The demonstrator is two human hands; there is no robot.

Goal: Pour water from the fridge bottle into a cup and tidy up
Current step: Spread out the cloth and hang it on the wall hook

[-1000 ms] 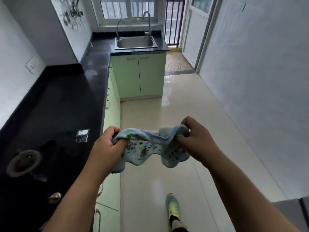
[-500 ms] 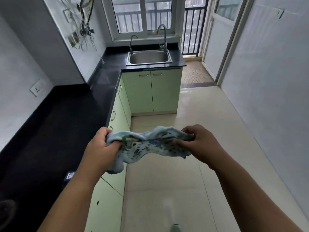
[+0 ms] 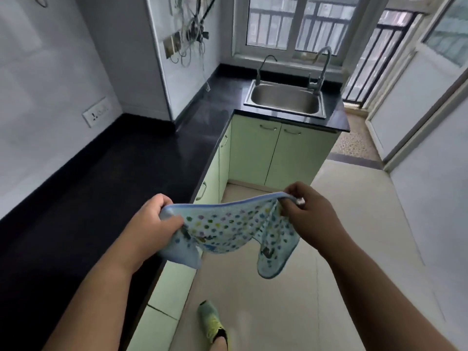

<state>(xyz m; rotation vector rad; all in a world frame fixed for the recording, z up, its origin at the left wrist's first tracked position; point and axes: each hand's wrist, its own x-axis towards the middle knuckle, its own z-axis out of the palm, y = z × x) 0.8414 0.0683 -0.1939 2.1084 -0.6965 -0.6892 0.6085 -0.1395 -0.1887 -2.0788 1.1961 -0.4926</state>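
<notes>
Both grips, left hand [image 3: 152, 221] and right hand [image 3: 310, 216], on spotted cloth [image 3: 228, 228]

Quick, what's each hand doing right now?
Left hand: grips one end of the dotted cloth.
Right hand: pinches the cloth's other end.

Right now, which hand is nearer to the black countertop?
Left. The left hand grips the cloth just beside the front edge of the black countertop; the right hand grips the cloth's other end farther out, over the floor.
</notes>
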